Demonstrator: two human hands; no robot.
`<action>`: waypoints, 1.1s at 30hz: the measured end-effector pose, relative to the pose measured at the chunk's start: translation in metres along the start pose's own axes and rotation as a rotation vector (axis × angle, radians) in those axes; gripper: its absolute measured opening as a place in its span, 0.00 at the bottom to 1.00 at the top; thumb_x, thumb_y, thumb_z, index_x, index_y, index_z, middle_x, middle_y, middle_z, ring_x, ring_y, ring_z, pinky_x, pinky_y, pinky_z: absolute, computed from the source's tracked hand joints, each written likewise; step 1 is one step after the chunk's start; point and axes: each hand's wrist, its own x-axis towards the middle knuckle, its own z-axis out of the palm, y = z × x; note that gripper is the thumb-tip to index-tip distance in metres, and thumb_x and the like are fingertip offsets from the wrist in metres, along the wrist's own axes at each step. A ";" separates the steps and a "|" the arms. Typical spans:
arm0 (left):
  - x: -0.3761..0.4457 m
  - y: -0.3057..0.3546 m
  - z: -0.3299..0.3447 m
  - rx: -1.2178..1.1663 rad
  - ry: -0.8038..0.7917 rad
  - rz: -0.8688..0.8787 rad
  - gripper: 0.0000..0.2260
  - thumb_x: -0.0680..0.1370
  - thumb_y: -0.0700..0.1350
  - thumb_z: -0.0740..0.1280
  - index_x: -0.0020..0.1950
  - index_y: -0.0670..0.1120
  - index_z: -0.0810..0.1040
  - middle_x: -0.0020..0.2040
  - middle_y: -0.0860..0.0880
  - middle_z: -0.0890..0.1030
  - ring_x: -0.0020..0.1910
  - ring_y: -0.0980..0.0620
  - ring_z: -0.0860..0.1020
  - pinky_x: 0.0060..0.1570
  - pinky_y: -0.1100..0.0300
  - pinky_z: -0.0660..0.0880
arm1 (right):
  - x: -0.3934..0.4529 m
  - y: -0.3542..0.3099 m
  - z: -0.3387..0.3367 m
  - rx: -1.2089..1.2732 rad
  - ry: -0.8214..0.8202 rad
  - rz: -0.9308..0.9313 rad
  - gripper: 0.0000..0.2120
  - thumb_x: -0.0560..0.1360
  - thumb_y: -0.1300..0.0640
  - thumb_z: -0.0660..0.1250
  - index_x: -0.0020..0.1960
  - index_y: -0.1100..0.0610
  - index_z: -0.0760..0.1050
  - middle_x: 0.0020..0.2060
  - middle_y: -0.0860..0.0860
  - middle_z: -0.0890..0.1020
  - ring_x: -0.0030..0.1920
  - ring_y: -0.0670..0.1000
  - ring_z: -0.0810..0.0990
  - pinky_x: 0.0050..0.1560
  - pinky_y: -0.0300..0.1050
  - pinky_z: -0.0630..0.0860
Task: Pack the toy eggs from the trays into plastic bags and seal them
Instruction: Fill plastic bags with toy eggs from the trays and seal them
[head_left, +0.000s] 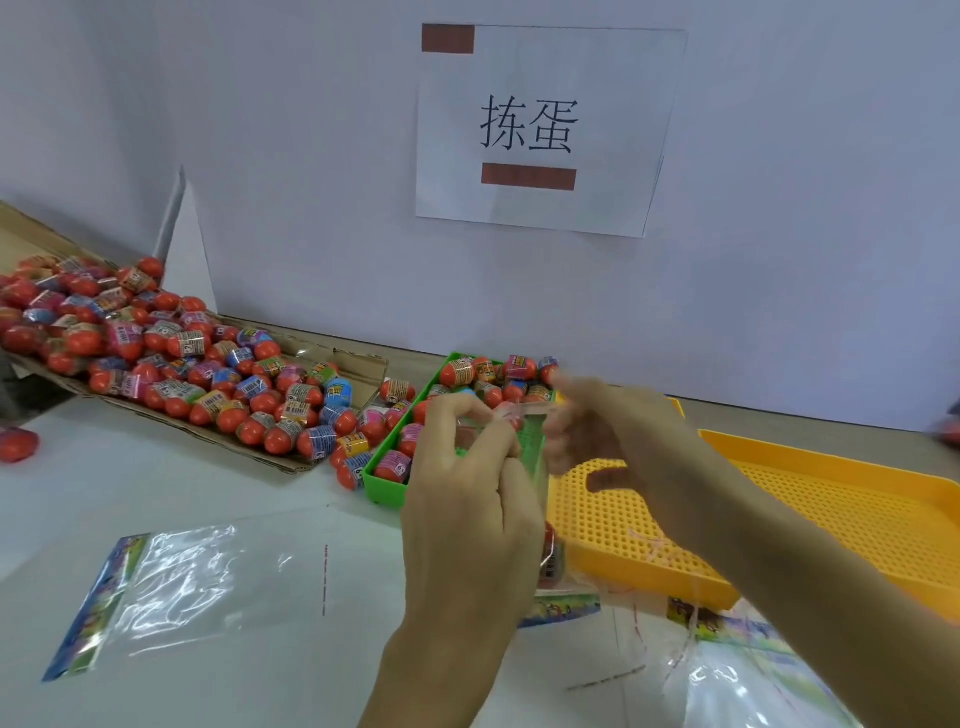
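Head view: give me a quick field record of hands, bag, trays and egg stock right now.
left hand: pinches the top of the held bag
right hand: blurred, grip on the same bag top
held bag: clear, hanging between the hands, at least one egg inside
green tray: holds eggs
yellow tray: no eggs in its visible part
cardboard: flattened, far left, piled with eggs
spare bag: flat on the table, near left
seal: cannot tell if closed

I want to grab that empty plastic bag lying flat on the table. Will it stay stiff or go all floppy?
Probably floppy: the empty plastic bag looks thin, clear and wrinkled. It likely weighs little and may feel slippery, since its surface shines.
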 end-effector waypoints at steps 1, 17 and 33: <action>0.001 -0.003 0.000 0.005 -0.001 -0.012 0.07 0.76 0.40 0.58 0.39 0.48 0.71 0.52 0.51 0.72 0.48 0.53 0.73 0.41 0.70 0.71 | 0.011 -0.001 0.000 0.026 0.045 0.002 0.20 0.75 0.39 0.66 0.38 0.55 0.81 0.35 0.51 0.85 0.35 0.48 0.82 0.36 0.44 0.73; 0.000 -0.016 0.006 0.077 0.012 0.047 0.10 0.75 0.37 0.59 0.36 0.48 0.69 0.65 0.45 0.69 0.60 0.47 0.73 0.47 0.60 0.76 | 0.175 0.045 0.008 -0.954 0.146 -0.196 0.19 0.80 0.53 0.62 0.71 0.52 0.72 0.68 0.55 0.75 0.66 0.58 0.74 0.63 0.52 0.73; -0.009 -0.012 0.012 -0.091 -0.113 0.109 0.11 0.76 0.38 0.63 0.37 0.51 0.70 0.66 0.56 0.63 0.64 0.52 0.67 0.54 0.71 0.69 | 0.031 0.000 -0.039 0.071 -0.121 -0.437 0.19 0.67 0.53 0.77 0.56 0.53 0.80 0.45 0.54 0.85 0.37 0.55 0.84 0.29 0.41 0.77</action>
